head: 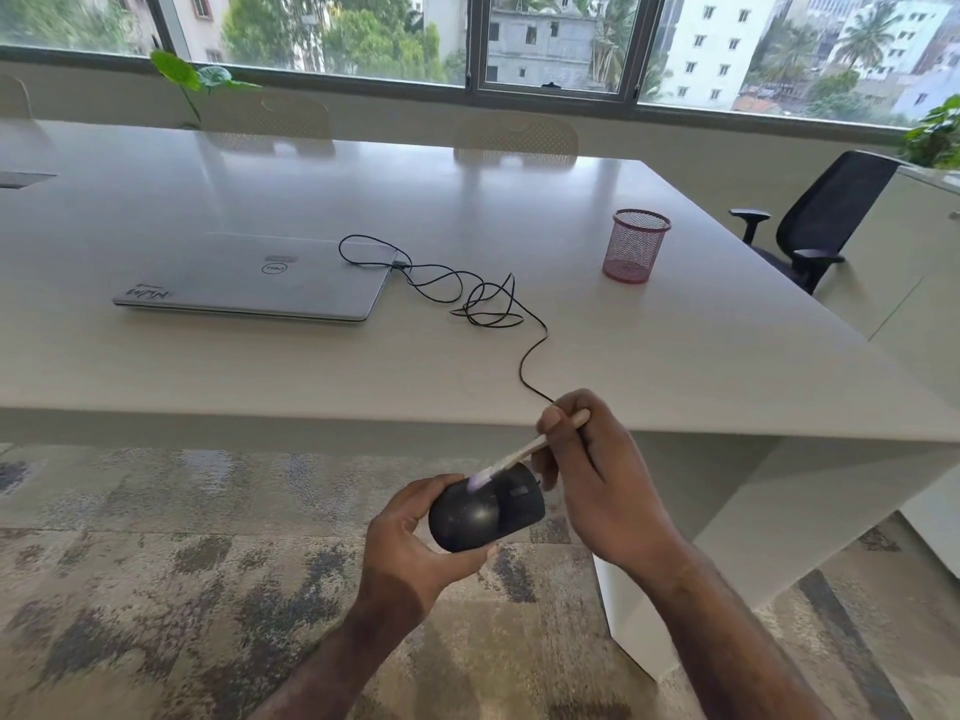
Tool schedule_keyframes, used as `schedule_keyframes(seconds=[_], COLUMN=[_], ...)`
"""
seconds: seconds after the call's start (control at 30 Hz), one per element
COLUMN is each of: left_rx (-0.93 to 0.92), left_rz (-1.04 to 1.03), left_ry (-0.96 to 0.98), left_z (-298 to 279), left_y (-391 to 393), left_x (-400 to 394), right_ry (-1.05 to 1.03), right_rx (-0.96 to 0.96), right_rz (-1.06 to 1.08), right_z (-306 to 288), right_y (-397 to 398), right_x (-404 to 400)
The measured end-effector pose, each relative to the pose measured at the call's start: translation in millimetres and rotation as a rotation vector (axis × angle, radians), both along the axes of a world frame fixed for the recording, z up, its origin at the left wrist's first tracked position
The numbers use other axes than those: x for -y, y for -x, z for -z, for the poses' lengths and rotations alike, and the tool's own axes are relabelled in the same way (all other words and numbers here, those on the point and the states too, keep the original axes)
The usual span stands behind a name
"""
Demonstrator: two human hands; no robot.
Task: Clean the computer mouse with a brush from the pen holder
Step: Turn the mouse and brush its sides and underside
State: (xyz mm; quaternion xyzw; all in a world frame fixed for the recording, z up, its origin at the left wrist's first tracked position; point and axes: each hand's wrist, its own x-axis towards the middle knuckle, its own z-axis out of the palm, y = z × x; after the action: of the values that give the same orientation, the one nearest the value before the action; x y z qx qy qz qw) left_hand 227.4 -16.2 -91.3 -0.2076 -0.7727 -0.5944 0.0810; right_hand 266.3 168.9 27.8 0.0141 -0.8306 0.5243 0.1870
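A black wired computer mouse (485, 511) is held in the air below the table's front edge, gripped from the left and underneath by my left hand (410, 543). My right hand (592, 480) pinches a small brush (524, 452) with a pale wooden handle. Its whitish bristles touch the top of the mouse near the buttons. The mouse's black cable (483, 304) runs up over the table edge and loops across to the laptop. The pink mesh pen holder (635, 245) stands upright at the right of the table and looks empty.
A shut silver laptop (254, 280) lies on the white table (208, 371), with the cable plugged into its right side. A black office chair (826, 220) stands at the far right, pale chairs behind the table. Patterned carpet lies below my hands.
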Motion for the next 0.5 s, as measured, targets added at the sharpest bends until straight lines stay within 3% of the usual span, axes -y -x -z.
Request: schedule_keyframes(seconds=[0.33,0.5], left_rx=[0.02,0.033], left_rz=[0.017,0.031], left_ry=[-0.034,-0.059], left_z=[0.4,0.3], left_y=[-3.7,-4.8], left_x=[3.3,4.1], right_ry=[-0.221,-0.097], right_rx=[0.063,0.035], right_rz=[0.078,0.096], right_z=[-4.6,-10.3], right_y=[10.3,15.9], right_x=[-16.2,-21.7])
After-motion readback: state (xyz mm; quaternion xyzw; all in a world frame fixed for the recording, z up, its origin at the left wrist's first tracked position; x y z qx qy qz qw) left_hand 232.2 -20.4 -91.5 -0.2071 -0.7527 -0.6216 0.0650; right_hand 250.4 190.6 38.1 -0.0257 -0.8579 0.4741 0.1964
